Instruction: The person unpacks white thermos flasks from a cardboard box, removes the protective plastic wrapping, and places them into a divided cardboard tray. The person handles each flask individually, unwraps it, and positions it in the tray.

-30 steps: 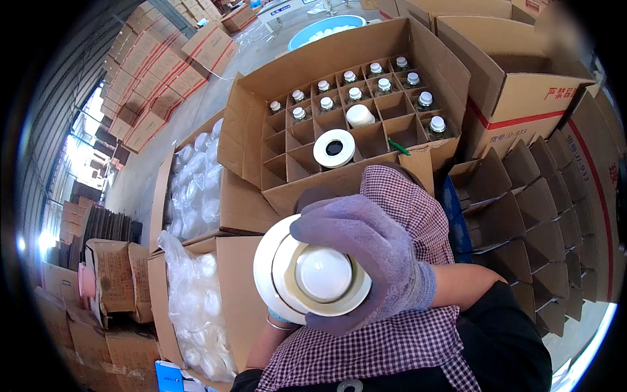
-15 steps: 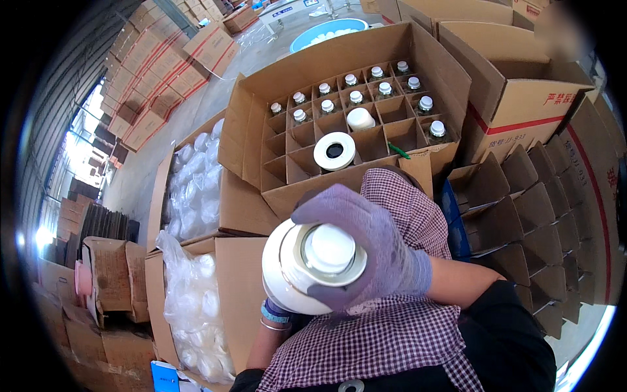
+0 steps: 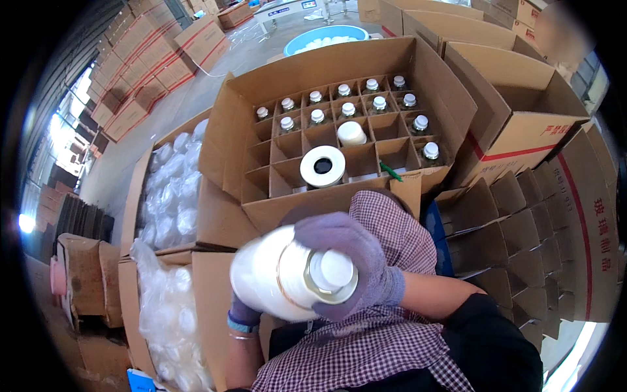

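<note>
Tilted in front of my apron is a white flask (image 3: pixel 258 274) with a thin gold line and a white cap (image 3: pixel 333 270) set inside its rim. My right hand (image 3: pixel 356 261), in a purple-grey glove, is closed round the cap end, fingers and thumb on either side of the rim. My gloved left hand (image 3: pixel 244 312) is at the body from below; its fingers are mostly hidden behind the flask. Beyond stands an open divided carton (image 3: pixel 277 208) holding several capped clear bottles (image 3: pixel 420 123). A white ring-shaped piece with a dark centre (image 3: pixel 322 166) and a white cup-like piece (image 3: pixel 351 133) are at its near cells.
A green pen-like stick (image 3: pixel 392 171) lies at the carton's near right. Boxes of plastic-wrapped white pieces (image 3: pixel 171 189) stand left. Cardboard dividers (image 3: pixel 503 228) and open cartons (image 3: pixel 516 140) crowd the right. A blue basin (image 3: pixel 326 38) sits behind.
The flask has swung left and tilted further, so more of its side shows. Both hands have moved left with it, and the view has shifted slightly.
</note>
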Tool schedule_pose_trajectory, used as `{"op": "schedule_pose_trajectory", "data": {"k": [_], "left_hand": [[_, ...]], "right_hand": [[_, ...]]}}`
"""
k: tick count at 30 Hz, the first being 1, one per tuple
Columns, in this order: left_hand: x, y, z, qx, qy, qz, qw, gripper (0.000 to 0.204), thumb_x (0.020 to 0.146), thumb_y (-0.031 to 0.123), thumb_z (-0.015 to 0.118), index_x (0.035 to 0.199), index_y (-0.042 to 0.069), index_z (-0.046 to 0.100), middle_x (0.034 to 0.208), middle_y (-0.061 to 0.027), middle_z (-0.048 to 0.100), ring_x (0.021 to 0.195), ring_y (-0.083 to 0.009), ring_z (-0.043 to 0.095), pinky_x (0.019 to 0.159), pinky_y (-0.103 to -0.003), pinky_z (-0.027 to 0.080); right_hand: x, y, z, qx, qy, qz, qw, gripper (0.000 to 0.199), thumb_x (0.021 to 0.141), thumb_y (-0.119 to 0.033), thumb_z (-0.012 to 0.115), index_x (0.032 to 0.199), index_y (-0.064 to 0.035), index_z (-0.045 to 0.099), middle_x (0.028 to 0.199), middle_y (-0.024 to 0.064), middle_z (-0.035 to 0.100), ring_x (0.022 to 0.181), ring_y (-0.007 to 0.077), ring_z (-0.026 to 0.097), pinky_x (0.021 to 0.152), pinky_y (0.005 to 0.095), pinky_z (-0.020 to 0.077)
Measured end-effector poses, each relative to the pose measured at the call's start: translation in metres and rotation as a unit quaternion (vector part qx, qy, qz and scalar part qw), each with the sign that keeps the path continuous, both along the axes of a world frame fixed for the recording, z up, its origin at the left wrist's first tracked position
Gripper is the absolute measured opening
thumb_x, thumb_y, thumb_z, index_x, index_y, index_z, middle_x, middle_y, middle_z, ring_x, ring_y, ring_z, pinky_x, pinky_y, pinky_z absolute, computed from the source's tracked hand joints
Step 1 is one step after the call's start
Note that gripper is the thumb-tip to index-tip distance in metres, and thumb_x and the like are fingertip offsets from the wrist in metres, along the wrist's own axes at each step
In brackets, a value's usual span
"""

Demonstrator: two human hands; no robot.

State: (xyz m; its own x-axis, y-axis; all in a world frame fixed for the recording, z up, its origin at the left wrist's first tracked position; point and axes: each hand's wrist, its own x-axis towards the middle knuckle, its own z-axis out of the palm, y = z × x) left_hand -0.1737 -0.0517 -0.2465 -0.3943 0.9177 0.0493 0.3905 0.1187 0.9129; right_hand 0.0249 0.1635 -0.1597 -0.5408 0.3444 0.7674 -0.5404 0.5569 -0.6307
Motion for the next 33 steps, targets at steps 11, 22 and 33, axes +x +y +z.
{"op": "schedule_pose_trajectory", "data": {"k": [11, 22, 33], "left_hand": [[-0.025, -0.001, -0.05, 0.224, -0.435, 0.18, 0.853, 0.068, 0.098, 0.036, 0.067, 0.152, 0.007, 0.038, 0.149, -0.0142, 0.05, 0.133, -0.0323, 0.053, 0.11, -0.047, 0.045], [-0.041, 0.015, -0.04, 0.212, -0.395, 0.217, 0.867, 0.072, 0.094, 0.038, 0.072, 0.15, 0.005, 0.042, 0.146, -0.0123, 0.054, 0.133, -0.0303, 0.053, 0.111, -0.045, 0.043], [0.006, 0.024, 0.055, 0.215, -0.055, 0.247, 0.943, 0.066, 0.08, 0.03, 0.086, 0.129, -0.006, 0.06, 0.12, -0.0085, 0.068, 0.11, -0.0173, 0.062, 0.095, -0.034, 0.05]], "right_hand": [[-0.169, 0.254, -0.096, 0.22, -0.552, -0.335, 0.731, 0.041, 0.084, -0.028, 0.069, 0.122, -0.0117, 0.068, 0.119, 0.015, 0.068, 0.114, 0.0346, 0.065, 0.098, 0.0443, 0.0526], [-0.099, 0.202, -0.031, 0.045, -0.216, -0.046, 0.974, 0.079, 0.066, -0.016, 0.086, 0.135, -0.009, 0.048, 0.13, 0.018, 0.054, 0.118, 0.035, 0.06, 0.102, 0.046, 0.0506], [0.006, 0.087, -0.035, -0.032, -0.321, -0.003, 0.947, 0.083, 0.074, -0.04, 0.084, 0.137, -0.0014, 0.045, 0.121, 0.0227, 0.062, 0.115, 0.0342, 0.064, 0.101, 0.0435, 0.0507]]}}
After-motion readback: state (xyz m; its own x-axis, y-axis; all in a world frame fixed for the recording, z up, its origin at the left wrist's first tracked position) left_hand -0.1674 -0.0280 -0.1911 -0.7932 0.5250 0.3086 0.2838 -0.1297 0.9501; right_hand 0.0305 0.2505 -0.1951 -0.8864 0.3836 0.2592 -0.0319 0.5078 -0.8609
